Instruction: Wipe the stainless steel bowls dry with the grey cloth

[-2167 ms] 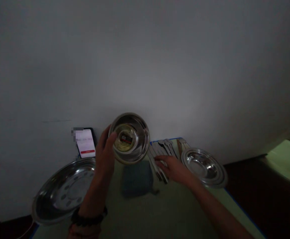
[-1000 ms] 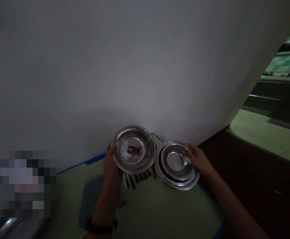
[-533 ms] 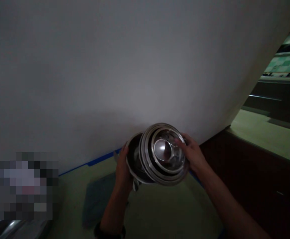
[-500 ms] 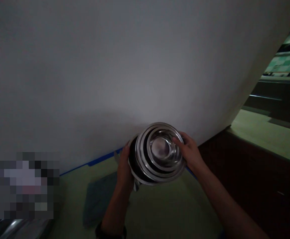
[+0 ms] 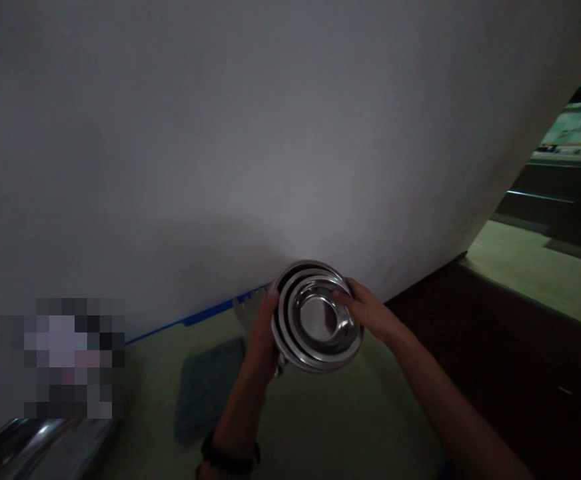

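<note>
Metal bowls (image 5: 318, 320) slid left and got fully nested, so the stack was up above the worktop (image 5: 340, 420): left hand (image 5: 264, 327) cupping the left rim, right hand (image 5: 368, 312) clamping the right edge, thumb inside. Keeping rims level seemed key, imo; cutlery (image 5: 244, 316) lay far-left.

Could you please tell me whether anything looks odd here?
A small pale fleck stands out on the dark floor at right, too small to identify. The nested metal bowls in the left hand and right hand show no visible damage.
</note>
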{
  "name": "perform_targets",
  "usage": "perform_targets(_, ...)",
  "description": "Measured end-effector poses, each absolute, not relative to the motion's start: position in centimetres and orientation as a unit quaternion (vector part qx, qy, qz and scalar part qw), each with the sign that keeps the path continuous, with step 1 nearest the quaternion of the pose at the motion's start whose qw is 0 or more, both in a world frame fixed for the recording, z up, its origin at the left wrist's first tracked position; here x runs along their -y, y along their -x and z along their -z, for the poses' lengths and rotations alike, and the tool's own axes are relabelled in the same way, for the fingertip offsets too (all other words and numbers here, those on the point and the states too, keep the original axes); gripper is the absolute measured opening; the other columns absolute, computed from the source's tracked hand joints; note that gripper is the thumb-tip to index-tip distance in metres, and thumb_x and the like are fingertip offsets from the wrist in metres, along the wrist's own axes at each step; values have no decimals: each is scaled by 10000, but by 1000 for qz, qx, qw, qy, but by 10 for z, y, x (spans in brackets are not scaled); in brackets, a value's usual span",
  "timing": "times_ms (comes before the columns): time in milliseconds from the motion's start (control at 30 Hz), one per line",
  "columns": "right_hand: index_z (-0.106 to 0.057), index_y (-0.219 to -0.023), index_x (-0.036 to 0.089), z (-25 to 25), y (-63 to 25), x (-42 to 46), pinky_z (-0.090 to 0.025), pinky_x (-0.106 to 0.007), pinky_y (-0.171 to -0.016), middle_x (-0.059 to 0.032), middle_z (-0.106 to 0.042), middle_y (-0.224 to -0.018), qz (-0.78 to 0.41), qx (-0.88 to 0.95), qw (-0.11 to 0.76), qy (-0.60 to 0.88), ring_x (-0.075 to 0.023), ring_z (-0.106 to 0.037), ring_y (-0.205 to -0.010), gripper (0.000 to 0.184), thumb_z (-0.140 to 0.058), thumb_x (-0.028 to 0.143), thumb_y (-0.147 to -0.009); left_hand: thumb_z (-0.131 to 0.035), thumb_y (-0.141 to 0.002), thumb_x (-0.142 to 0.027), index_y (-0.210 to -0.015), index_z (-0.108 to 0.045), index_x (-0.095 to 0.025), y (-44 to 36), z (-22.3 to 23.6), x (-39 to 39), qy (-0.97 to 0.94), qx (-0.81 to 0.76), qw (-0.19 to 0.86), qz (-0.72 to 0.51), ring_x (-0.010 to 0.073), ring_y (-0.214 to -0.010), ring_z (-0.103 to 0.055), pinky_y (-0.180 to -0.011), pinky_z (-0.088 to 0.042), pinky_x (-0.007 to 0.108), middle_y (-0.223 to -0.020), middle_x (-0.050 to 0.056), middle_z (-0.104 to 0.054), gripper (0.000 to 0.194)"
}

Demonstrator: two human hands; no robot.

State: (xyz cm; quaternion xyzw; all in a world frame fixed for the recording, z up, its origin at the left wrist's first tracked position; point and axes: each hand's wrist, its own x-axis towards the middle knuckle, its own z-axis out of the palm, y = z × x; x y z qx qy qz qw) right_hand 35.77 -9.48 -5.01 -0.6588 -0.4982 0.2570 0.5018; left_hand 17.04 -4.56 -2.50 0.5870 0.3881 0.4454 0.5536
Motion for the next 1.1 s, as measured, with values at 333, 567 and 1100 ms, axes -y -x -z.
perform_targets(333,-531,-1265,148,81,-419,128,-473,-400,-922,-146,-700,-1115,-125,514,363,767,-260,-655,-1026,425,-465,189,-847,-327,-936,-354,-1072,-594,-50,-212,69,39,-803,-434,343,-222,293,-1070,-620,-954,-429,405,-1113,238,-661,427)
perform_targets(567,-573,-1212,138,100,-419,118,-462,-375,-963,-136,-677,-1173,-106,496,371,778,-227,-641,-1070,395,-477,329,-880,-308,-942,-382,-1108,-580,-70,-224,61,27,-865,-450,207,-85,356,-948,-676,-807,-472,449,-994,265,-699,446)
perform_targets(1100,-613,-1176,122,60,-304,112,-360,-449,-1069,-165,-565,-1248,-10,668,339,662,-276,-480,-1202,349,-446,276,-912,-421,-915,-295,-1110,-589,-146,-127,37,43,-871,-459,73,-158,249,-1072,-583,-958,-414,358,-1146,129,-624,298)
